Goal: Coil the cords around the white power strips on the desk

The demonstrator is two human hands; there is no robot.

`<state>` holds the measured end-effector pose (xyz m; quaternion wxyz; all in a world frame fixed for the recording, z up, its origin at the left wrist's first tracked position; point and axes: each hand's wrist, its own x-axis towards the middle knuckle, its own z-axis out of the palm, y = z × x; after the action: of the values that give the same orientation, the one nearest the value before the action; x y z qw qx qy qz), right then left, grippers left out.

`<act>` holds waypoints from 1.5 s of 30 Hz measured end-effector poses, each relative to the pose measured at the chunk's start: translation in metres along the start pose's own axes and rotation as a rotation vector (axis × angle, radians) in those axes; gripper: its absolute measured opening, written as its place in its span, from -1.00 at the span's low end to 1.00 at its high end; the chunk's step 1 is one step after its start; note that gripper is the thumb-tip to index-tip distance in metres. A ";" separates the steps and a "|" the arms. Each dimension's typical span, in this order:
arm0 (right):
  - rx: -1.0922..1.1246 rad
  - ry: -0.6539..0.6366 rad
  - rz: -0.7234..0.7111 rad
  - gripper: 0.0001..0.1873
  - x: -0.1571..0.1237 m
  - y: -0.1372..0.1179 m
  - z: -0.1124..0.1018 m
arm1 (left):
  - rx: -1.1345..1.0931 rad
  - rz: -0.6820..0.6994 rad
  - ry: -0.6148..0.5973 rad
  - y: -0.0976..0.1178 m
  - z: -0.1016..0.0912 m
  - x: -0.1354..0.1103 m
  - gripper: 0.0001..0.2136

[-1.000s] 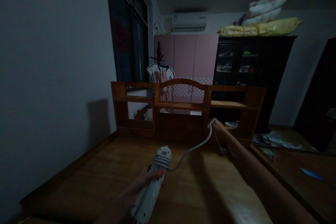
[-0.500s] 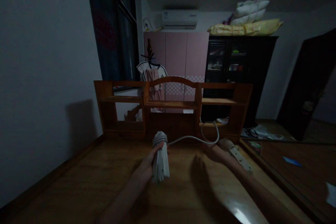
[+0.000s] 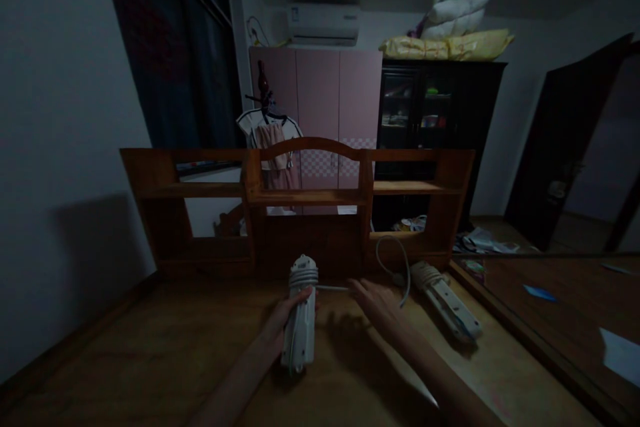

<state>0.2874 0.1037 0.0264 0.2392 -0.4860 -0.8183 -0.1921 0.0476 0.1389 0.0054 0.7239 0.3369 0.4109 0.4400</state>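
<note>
My left hand (image 3: 281,327) is closed around a white power strip (image 3: 300,337), holding it upright above the tabletop. Several turns of grey-white cord (image 3: 304,277) are wound around its far end. From the coil a taut length of cord (image 3: 331,288) runs right to my right hand (image 3: 377,307), whose fingers are closed on it. Beyond that hand the loose cord end (image 3: 407,280) curls in a loop, with what looks like a plug near its base. To the right, a second power strip (image 3: 453,310) lies on the table, cord wrapped around its far end.
A wooden shelf unit (image 3: 305,197) stands along the back of the wooden table (image 3: 200,347). A raised edge (image 3: 525,340) borders the right side, with a brown surface (image 3: 560,320) bearing papers beyond it. A wall (image 3: 60,147) is close on the left.
My right hand has moved left, nearer the held power strip, and the cord between the hands is now shorter and straighter. The held strip has tipped to show more of its face. The view has shifted right.
</note>
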 end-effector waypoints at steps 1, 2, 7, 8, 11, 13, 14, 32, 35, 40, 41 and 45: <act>0.020 -0.047 0.009 -0.68 -0.005 0.002 0.010 | 0.025 0.029 0.017 0.000 -0.002 0.002 -0.64; 0.033 -0.074 0.018 -0.76 -0.009 0.003 0.018 | 0.050 0.064 0.040 0.000 -0.004 0.003 -0.62; 0.036 -0.008 0.042 -0.81 -0.014 -0.011 0.017 | 0.181 0.222 0.120 0.006 -0.006 0.000 -0.54; 0.039 0.010 0.028 -0.77 -0.013 -0.014 0.014 | 0.237 0.263 0.128 0.008 -0.005 -0.002 -0.53; 0.036 0.064 -0.013 -0.72 -0.012 -0.022 0.008 | 0.475 0.463 0.182 0.011 0.004 -0.010 -0.54; 0.045 0.094 -0.033 -0.72 -0.014 -0.024 0.007 | 0.671 0.616 0.271 0.011 0.010 -0.017 -0.53; 0.050 0.101 -0.042 -0.73 -0.015 -0.025 0.007 | 0.785 0.685 0.321 0.011 0.013 -0.021 -0.52; -0.022 -0.002 -0.314 -0.86 -0.021 -0.046 -0.002 | 1.508 0.791 0.435 -0.012 0.028 -0.035 -0.46; -0.022 -0.021 -0.342 -0.85 -0.021 -0.049 -0.001 | 1.567 0.808 0.409 -0.017 0.030 -0.035 -0.46; 0.047 0.096 -0.230 -0.91 -0.016 -0.039 -0.003 | 1.686 0.811 0.426 -0.021 0.031 -0.034 -0.49; 0.058 0.119 -0.204 -0.89 -0.015 -0.035 -0.003 | 1.715 0.803 0.427 -0.021 0.031 -0.033 -0.48; 0.082 0.124 -0.154 -0.76 -0.014 -0.022 -0.004 | 1.812 0.806 0.382 -0.024 0.029 -0.031 -0.47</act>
<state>0.2747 0.0817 0.0201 0.2937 -0.3985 -0.8441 -0.2061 0.0734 0.0980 0.0069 -0.0853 0.7975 0.5550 0.2206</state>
